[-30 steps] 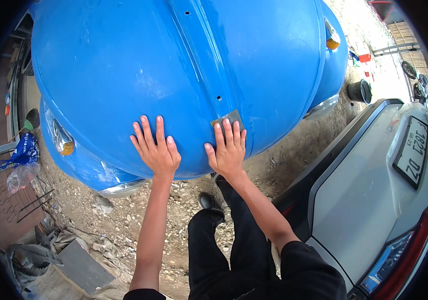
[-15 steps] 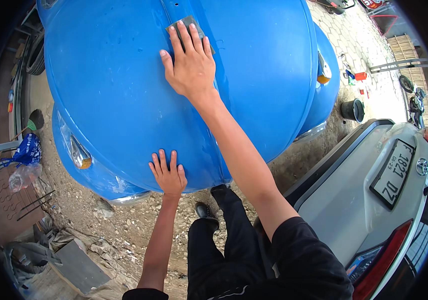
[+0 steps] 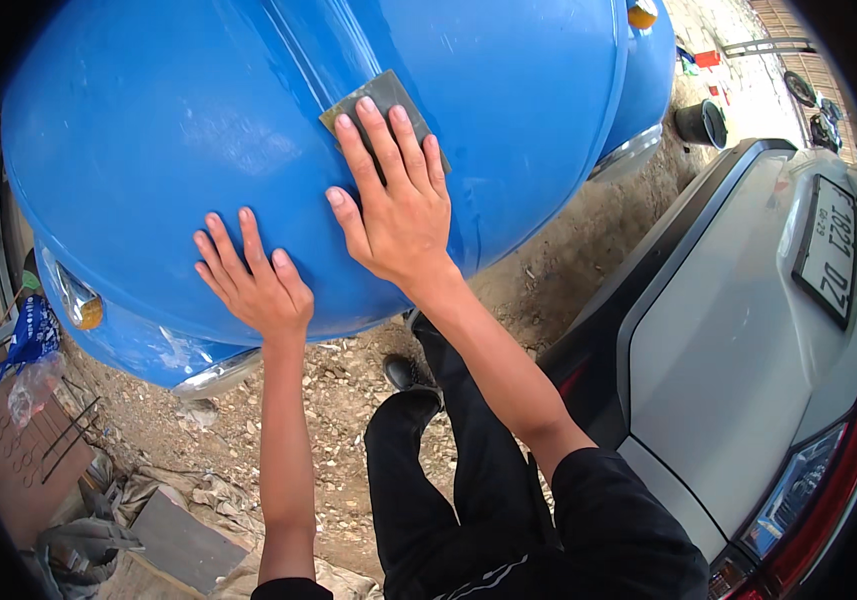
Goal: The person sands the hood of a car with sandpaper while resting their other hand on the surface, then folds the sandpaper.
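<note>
Under my right hand (image 3: 403,200) lies a dark grey sheet of sandpaper (image 3: 388,90), pressed flat against the blue car hood (image 3: 508,110) by the fingers. The sheet's far corner and edges stick out past the fingertips, beside the raised ridge running down the hood's middle. My left hand (image 3: 253,280) rests palm-down on the hood's lower left part, fingers spread, with nothing in it. A pale, hazy patch shows on the paint between the left hand and the ridge.
Close on my right stands a silver car (image 3: 708,320). A black bucket (image 3: 700,124) sits beyond it on the ground. At the left are a blue bag (image 3: 33,330) and a flat grey board (image 3: 188,540). Stony soil (image 3: 333,420) lies around my feet.
My right hand and the sandpaper have come down the hood toward me. My left hand has shifted left and farther up the hood. The whole view has also shifted.
</note>
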### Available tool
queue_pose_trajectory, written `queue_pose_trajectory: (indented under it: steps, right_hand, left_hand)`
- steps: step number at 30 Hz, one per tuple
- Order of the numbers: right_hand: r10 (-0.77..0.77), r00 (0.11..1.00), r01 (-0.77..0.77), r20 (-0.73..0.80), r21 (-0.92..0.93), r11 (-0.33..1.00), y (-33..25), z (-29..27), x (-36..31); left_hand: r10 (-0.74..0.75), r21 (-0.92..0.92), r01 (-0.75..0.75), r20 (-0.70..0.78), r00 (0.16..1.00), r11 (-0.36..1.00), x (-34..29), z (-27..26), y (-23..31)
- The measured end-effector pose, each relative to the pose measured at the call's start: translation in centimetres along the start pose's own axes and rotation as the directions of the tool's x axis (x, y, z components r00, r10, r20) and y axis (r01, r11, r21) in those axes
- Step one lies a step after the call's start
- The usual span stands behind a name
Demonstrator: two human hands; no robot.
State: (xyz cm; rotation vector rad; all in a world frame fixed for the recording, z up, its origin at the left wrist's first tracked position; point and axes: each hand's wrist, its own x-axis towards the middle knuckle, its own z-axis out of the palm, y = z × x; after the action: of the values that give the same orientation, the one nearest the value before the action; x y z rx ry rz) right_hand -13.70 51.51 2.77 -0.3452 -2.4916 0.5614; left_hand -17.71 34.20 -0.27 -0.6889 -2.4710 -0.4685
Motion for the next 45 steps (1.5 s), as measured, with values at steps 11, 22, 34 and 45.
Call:
queue_pose_trajectory:
  steps: [11, 22, 34, 45]
  right_hand:
    - [-0.055, 0.995, 0.056, -0.087, 0.003, 0.998, 10.0, 9.7, -29.1]
    - [-0.057, 0.987, 0.057, -0.151, -0.006, 0.998, 5.7, 6.3, -17.7]
    - [-0.063, 0.992, 0.069, -0.112, 0.054, 0.996, -1.8, 1.6, 16.1]
    - [-0.091, 0.991, 0.088, 0.095, 0.038, 0.995, -3.1, 1.2, 17.1]
  left_hand:
    - [0.040, -0.003, -0.041, -0.167, 0.985, 0.999, 1.1, 0.9, -0.4]
    - [0.029, 0.030, -0.026, -0.109, 0.994, 0.999, 0.7, 0.3, -0.6]
    - [-0.019, 0.044, 0.018, 0.036, 0.999, 0.999, -0.9, 1.0, -0.7]
    - [-0.066, 0.048, 0.062, 0.087, 0.994, 0.997, -2.2, 0.4, -1.3]
